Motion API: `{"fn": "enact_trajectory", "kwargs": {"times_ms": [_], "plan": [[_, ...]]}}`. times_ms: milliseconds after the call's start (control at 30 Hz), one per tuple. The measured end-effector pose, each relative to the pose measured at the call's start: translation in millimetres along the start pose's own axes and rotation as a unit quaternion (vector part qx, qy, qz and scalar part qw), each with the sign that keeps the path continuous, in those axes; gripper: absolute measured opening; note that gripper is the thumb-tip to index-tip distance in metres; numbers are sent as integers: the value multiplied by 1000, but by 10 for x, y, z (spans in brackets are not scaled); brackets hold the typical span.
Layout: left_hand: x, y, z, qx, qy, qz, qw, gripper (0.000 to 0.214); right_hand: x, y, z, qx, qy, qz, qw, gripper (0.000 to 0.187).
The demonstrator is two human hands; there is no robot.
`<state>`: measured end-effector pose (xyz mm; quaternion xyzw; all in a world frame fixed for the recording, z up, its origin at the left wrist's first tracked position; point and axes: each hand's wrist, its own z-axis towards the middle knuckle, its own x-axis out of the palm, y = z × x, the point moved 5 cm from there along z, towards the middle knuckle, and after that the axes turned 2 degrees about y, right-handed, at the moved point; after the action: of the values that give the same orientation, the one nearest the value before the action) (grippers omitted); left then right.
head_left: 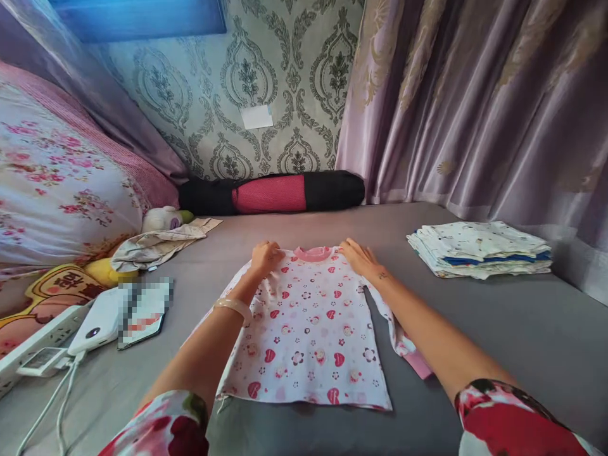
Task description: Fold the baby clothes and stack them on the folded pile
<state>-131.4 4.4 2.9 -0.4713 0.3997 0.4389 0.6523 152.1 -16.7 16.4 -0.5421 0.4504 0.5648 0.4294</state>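
A small white shirt with red hearts and a pink collar lies spread flat on the grey bed sheet, collar pointing away from me. My left hand rests on its left shoulder with fingers curled, pinching the fabric. My right hand lies on the right shoulder, fingers stretched flat. The right sleeve trails down beside my right forearm. A pale bangle sits on my left wrist.
A stack of folded clothes sits at the right. A black and red bolster lies against the wall. At the left are a floral pillow, crumpled cloth, a white power bank, a phone and a power strip.
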Motion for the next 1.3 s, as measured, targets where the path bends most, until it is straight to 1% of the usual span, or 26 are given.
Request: {"fn": "enact_trajectory", "kwargs": {"times_ms": [67, 133, 333, 467, 633, 700, 767, 833, 867, 967, 1067, 1167, 1233, 1300], "plan": [[66, 16, 31, 8, -1, 26, 1000, 21, 62, -11, 52, 3, 12, -5, 1000, 31], [89, 25, 57, 8, -16, 51, 999, 26, 78, -23, 131, 3, 17, -11, 1000, 32], [129, 46, 177, -40, -56, 108, 992, 32, 107, -23, 485, -17, -2, -42, 999, 32], [141, 60, 328, -50, -56, 124, 989, 34, 139, -42, 693, -20, -7, -45, 999, 32], [131, 57, 511, -49, -60, 135, 988, 34, 116, -91, 829, -6, -15, -39, 999, 33], [147, 50, 561, -53, -46, 128, 989, 35, 121, -92, 848, -1, -14, -30, 999, 32], [187, 57, 594, -62, 0, 108, 992, 34, 150, -93, 849, 8, -5, -6, 1000, 32], [203, 83, 595, -77, 48, 86, 992, 34, 179, -122, 833, 31, -4, 42, 999, 33], [188, 105, 582, -84, 61, 78, 992, 35, 187, -154, 818, 48, -9, 73, 996, 34], [54, 211, 469, -108, 62, 66, 990, 46, 184, -322, 719, 113, -17, 175, 978, 45], [-118, 362, 225, -126, 58, 57, 989, 54, 154, -521, 501, 156, 7, 245, 957, 49], [-295, 507, -141, -140, 41, 64, 987, 56, 94, -665, 139, 168, 36, 269, 948, 44], [-395, 564, -429, -140, 31, 60, 988, 53, 91, -726, -161, 188, 71, 331, 922, 37], [-460, 583, -723, -136, 36, 35, 989, 47, 100, -755, -454, 191, 102, 387, 896, 32]]}}
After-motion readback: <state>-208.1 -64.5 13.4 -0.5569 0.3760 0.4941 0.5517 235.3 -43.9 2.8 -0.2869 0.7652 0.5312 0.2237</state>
